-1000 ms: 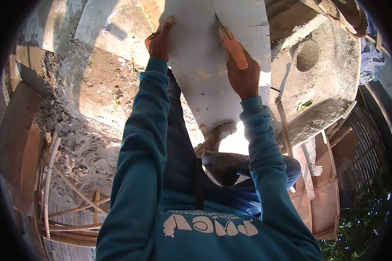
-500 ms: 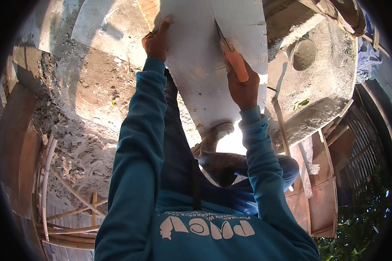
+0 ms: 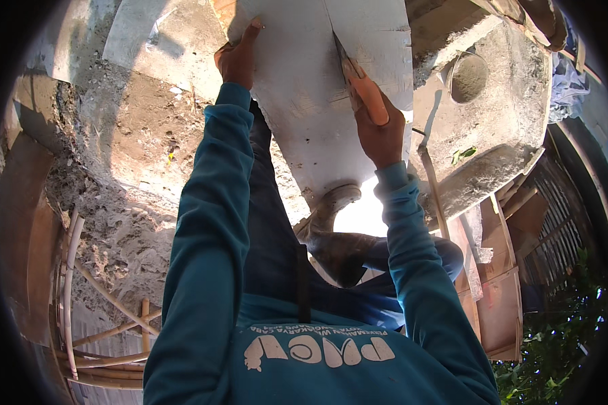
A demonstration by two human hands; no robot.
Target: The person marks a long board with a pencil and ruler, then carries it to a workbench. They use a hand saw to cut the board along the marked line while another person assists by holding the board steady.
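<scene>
A long grey board (image 3: 297, 101) stretches away in front of me, with a thin dark cut line running along its far part. My right hand (image 3: 383, 138) is closed around the orange handle of a handsaw (image 3: 369, 98). The saw's narrow blade stands in the cut, tilted away from me, and its lower part is hidden by the board. At the board's left edge, my left hand (image 3: 238, 62) grips it with the thumb on top; the fingers underneath are hidden. A brown boot (image 3: 338, 202) on my bent leg touches the near end of the board.
Rough, broken concrete ground (image 3: 148, 128) lies to the left. On the right is a concrete slab with a round hollow (image 3: 469, 77), with a thin stick (image 3: 434, 182) beside it. Bamboo poles (image 3: 115, 331) stand at lower left, wooden panels (image 3: 486, 290) at lower right.
The saw and my right hand have shifted very slightly, and a little more blade shows. My left hand keeps its grip on the board. The whole view has moved a little.
</scene>
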